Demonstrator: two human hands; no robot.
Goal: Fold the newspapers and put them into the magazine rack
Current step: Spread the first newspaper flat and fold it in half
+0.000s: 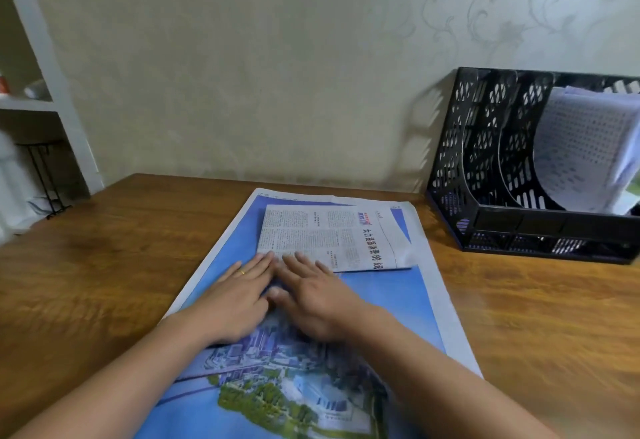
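**Both palms flat at the near edge of a folded sheet, rack waiting at the right**

The person's left hand (239, 295) and right hand (313, 296) lie side by side, fingers straight and pressed flat, holding nothing. Their fingertips reach the near-left corner of a small folded newspaper with grey text columns and a bold black headline (332, 236). That piece sits on top of a large open newspaper sheet printed with a blue sky and an aerial city scene (381, 300), which is spread across the brown wooden table (104, 265) and runs under both forearms.

By the look of it the step in hand is creasing: the small paper seems already folded down, and the hands are flattening its edge (or the blue sheet just beside it; the exact contact is hard to tell). The next move probably calls for curling the fingers under the folded piece, lifting it clear of the blue sheet without dragging that sheet along, and carrying it to the right.

The black perforated plastic magazine rack (485, 161) stands at the table's far right, against the patterned wall and well apart from the hands. Its two nearer slots look empty as far as can be seen. A slot further right already holds a curved, slumping pale newspaper with fine print (585, 148). The big blue sheet remains unfolded
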